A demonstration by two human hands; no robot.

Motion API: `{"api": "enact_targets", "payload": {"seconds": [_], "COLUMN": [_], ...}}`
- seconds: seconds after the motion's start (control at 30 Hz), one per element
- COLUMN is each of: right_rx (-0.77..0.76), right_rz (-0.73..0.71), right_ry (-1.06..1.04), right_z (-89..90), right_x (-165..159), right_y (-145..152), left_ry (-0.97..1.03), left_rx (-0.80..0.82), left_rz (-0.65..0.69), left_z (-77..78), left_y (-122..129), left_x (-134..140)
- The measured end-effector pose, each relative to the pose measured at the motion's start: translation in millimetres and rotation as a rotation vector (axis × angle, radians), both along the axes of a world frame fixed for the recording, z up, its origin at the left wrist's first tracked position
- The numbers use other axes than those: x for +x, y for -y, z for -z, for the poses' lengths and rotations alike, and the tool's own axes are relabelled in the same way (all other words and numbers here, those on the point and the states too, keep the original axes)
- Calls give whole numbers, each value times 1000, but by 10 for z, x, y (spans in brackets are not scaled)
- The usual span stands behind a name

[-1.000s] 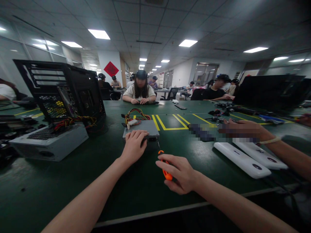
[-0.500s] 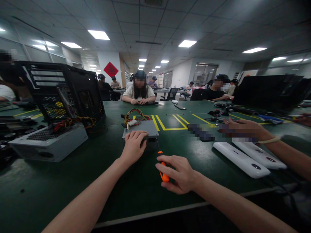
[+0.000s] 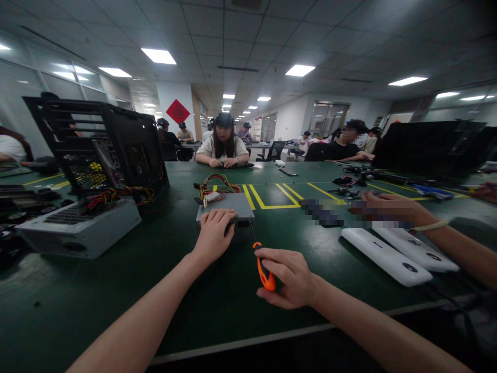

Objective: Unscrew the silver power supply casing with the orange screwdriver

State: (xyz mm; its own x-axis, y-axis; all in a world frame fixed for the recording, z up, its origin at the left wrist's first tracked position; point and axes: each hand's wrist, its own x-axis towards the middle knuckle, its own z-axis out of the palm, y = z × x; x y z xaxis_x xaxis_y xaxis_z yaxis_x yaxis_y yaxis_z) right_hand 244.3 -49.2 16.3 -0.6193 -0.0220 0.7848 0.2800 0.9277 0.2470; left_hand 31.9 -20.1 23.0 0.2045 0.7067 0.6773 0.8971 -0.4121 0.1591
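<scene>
Right hand [image 3: 288,277]: fingers pinching the handle of an orange-and-black screwdriver [image 3: 266,272]; a light, straight turn should serve best.
Screwdriver shaft: slants to the near right corner of the power supply unit [image 3: 244,204] (whether the tip sits in a screw, I cannot tell); line it up squarely before pressing.
Left hand [image 3: 215,228]: fingers close together over the unit's top, grip unclear; firm downward pressure should stop skidding.
Power supply unit: on the green counter [image 3: 217,311], ahead of the 2 hands.
Cable bundle [image 3: 223,181]: at the unit's far side, best left clear of the tool.
</scene>
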Motion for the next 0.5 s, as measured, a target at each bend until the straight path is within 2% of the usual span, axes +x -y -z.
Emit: {"api": "enact_targets", "payload": {"seconds": [0.1, 0.17, 0.33, 0.5], "right_rx": [-67, -64, 71, 150], "right_rz": [-26, -14, 53, 21], "right_ry": [-59, -23, 117, 60], "right_z": [53, 61, -24, -67], "right_x": [-5, -2, 23, 33], "right_y": [-30, -36, 2, 22], "left_ry": [0, 0, 3, 4], "left_rx": [-3, -1, -5, -3], "left_rz": [0, -2, 1, 4], "left_z": [1, 4, 9, 6], "left_y": [-2, -6, -9, -1], "left_x": [-4, -4, 0, -3]}}
